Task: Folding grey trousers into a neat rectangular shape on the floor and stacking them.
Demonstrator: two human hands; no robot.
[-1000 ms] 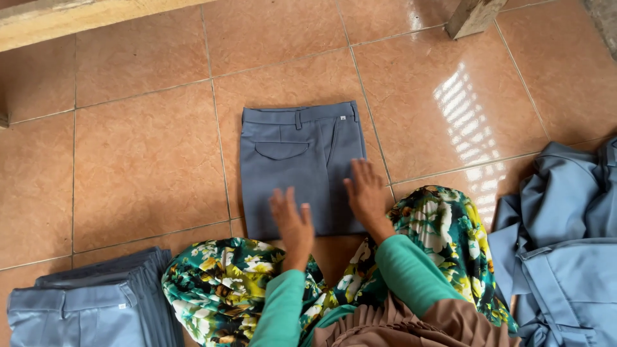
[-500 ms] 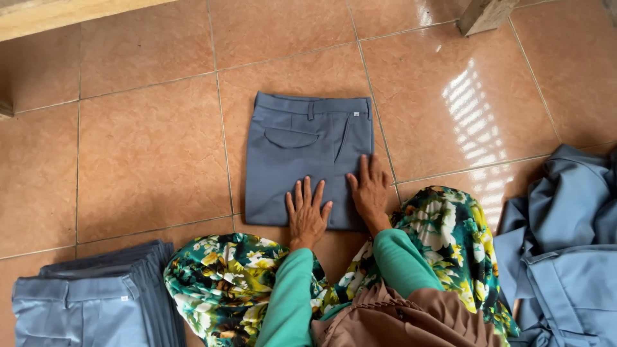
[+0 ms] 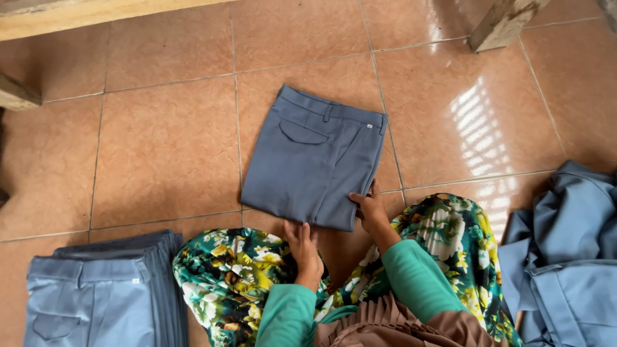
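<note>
The folded grey trousers [image 3: 315,157] lie flat on the terracotta tile floor [image 3: 167,148], waistband and back pocket facing up, turned slightly so the near edge slants. All positions below are given relative to this garment.

The right hand [image 3: 369,211] is at the near right corner of the garment. Its fingers are curled over the edge of the cloth and grip that corner. The left hand [image 3: 302,244] is at the near edge, left of the right hand. Its fingers are extended and close together, with the tips touching or slipped under the hem; whether it grips the cloth cannot be determined. Both arms wear green sleeves [image 3: 411,283].

Directly below the garment, the floral-print fabric [image 3: 225,276] covers the person's knees. A stack of folded grey trousers [image 3: 103,295] sits well to the lower left. A loose pile of grey-blue garments [image 3: 565,257] lies to the lower right. A wooden beam [image 3: 96,13] runs along the floor beyond the garment, and a wooden leg [image 3: 504,22] stands to the upper right.
</note>
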